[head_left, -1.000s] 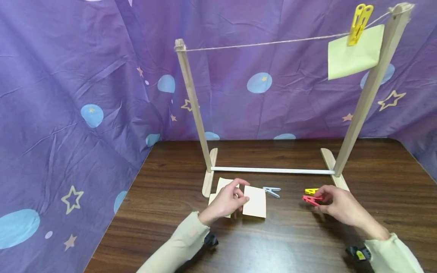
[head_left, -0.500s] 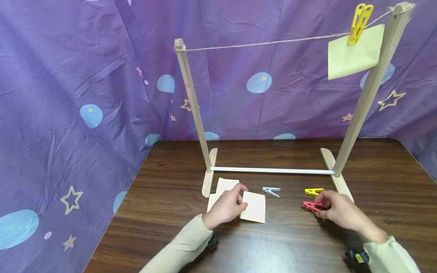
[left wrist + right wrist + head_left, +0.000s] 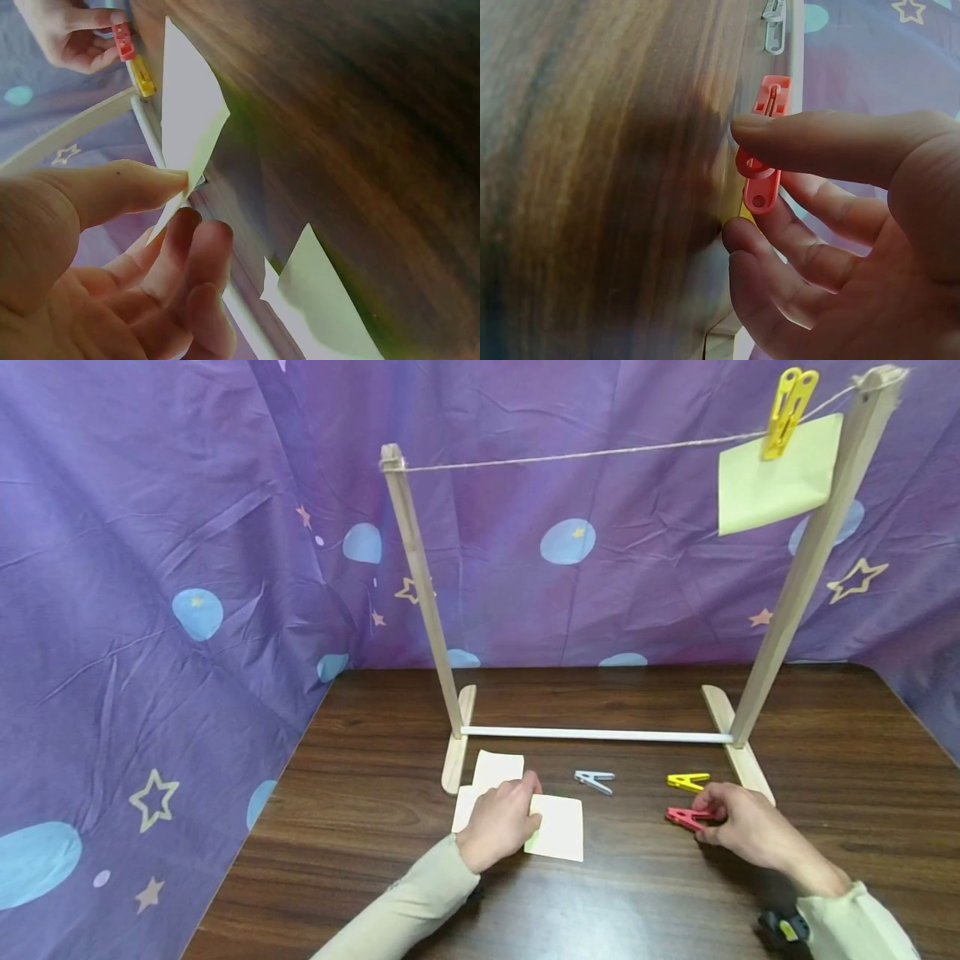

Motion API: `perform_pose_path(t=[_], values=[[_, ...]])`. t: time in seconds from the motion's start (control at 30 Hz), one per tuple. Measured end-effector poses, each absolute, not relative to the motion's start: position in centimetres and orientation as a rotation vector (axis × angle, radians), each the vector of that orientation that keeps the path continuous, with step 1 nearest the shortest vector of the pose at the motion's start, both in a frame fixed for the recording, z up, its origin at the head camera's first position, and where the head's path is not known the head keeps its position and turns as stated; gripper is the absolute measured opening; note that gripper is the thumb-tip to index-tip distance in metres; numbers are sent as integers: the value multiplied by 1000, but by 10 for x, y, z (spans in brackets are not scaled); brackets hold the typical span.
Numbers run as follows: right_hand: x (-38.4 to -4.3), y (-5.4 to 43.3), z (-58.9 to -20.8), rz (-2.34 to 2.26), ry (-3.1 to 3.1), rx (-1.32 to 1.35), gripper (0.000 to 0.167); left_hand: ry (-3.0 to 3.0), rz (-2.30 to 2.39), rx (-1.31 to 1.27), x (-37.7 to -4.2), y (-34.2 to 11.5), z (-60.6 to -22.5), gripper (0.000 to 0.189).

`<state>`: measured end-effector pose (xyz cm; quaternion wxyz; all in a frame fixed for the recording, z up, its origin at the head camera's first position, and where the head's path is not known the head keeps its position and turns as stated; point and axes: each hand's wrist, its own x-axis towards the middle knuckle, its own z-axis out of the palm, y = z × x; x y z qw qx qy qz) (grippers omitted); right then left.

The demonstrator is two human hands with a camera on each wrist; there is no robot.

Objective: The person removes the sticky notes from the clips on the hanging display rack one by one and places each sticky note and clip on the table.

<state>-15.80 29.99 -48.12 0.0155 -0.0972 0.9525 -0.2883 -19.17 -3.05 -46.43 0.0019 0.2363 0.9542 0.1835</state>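
My left hand (image 3: 500,821) pinches a pale yellow paper note (image 3: 557,828) between thumb and fingers; in the left wrist view the sheet (image 3: 189,112) stands up from the thumb, slightly bent. Two more notes (image 3: 498,767) lie beneath and behind that hand, partly covered by it. On the right, my right hand (image 3: 742,825) holds a red clothespin (image 3: 686,817) by thumb and fingers, its other end pointing left. The right wrist view shows the thumb across the red clothespin (image 3: 763,187). Just behind it lies a yellow clothespin (image 3: 686,782).
A light blue clothespin (image 3: 594,780) lies mid-table. Behind stands a wooden frame with a left post (image 3: 423,593), a right post (image 3: 813,568) and a white bottom bar (image 3: 596,735). From its string (image 3: 600,455) hangs a note (image 3: 780,481) under a yellow clothespin (image 3: 789,414).
My left hand has drawn the note slightly toward me, apart from the blue clothespin. My right hand has moved the red clothespin a little nearer, away from the yellow one.
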Motion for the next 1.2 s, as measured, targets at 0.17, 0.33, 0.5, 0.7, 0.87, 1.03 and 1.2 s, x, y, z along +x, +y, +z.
perform_pose_path(t=[0.17, 0.33, 0.5, 0.7, 0.87, 1.03, 1.2], values=[[-157, 299, -481, -879, 2959, -296, 28, 3024, 500, 743, -191, -29, -469, 21], [-156, 297, -481, -868, 2976, -305, 29, 3065, 411, 737, -190, -28, -472, 21], [-157, 296, -482, -855, 2996, -310, 29, 3063, 384, 723, -190, -28, -472, 20], [-156, 294, -482, -839, 3001, -311, 29, 3056, 365, 695, -190, -28, -472, 22], [-157, 293, -482, -833, 2984, -302, 29, 3056, 333, 685, -192, -27, -472, 23], [-158, 292, -482, -832, 2980, -294, 30, 3036, 320, 690, -193, -28, -472, 22], [-158, 292, -482, -845, 2964, -284, 31, 3021, 342, 693, -194, -29, -472, 21]])
